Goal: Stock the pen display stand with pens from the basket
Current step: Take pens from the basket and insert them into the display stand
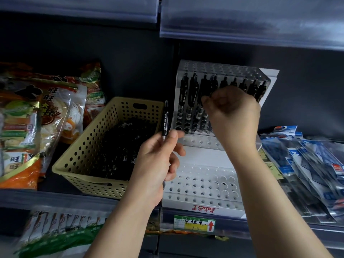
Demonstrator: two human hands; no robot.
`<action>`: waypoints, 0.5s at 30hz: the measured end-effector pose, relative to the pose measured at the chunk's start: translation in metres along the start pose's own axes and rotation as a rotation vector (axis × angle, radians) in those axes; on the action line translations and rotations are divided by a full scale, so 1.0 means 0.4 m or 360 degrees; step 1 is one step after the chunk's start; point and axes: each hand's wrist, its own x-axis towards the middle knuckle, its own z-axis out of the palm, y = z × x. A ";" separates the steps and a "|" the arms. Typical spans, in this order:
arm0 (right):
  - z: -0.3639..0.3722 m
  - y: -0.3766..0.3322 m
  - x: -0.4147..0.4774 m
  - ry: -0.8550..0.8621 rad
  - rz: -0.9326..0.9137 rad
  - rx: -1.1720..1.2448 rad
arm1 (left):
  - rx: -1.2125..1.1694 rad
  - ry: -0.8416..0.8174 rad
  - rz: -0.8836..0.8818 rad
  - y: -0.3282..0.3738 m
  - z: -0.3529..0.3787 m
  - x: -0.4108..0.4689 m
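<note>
Two bare forearms reach up from the bottom edge toward a dark shop shelf. The left hand (160, 157) is closed around a black pen (165, 119), pinched between thumb and fingers and held upright, its clip end pointing up; white print runs along the barrel, too small to read surely. It stands between the basket and the stand, just at the stand's left edge.

The right hand (232, 112) is raised higher, at the stand's top tier, its fingers curled in front of the row of pens (191, 95) already standing there. It is blurred, and I cannot tell whether it grips a pen or only touches them.

The pen stand (202, 185) is white, stepped in tiers and drilled with rows of round holes. Only the top tier holds pens, all black with clips; the lower tiers show open holes. Red letters on its front lip read "TOME", with small Chinese characters beneath.

Left of the stand, touching or just beside it, sits the basket (81, 155), pale yellow plastic, rectangular, perforated with round holes and a slot handle. A loose heap of black pens lies inside.

Below the stand, a shelf tag (194, 223) in green and yellow carries handwritten Chinese and a red arrow pointing up.

Farther left, glossy snack bags (33, 116) lean together, printed with 旺旺. At the right, flat clear-and-blue packets (305, 164) lie fanned on the shelf.
</note>
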 end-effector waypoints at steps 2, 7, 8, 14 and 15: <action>0.004 -0.001 0.000 -0.0011 0.0003 -0.0042 | -0.0001 0.0002 0.0001 0.001 -0.002 0.000; 0.005 -0.004 0.006 -0.0006 -0.0031 -0.0162 | 0.0002 0.0004 0.0002 0.004 -0.006 0.001; 0.006 -0.007 0.007 -0.0014 -0.0046 -0.0193 | 0.0002 0.0007 0.0001 0.004 -0.007 0.001; 0.017 -0.009 0.003 -0.0064 -0.0099 -0.0307 | 0.0003 -0.0004 0.0004 0.003 -0.006 0.001; 0.017 -0.008 0.004 -0.0084 -0.0075 -0.0295 | 0.0005 -0.0005 0.0003 0.003 -0.006 0.000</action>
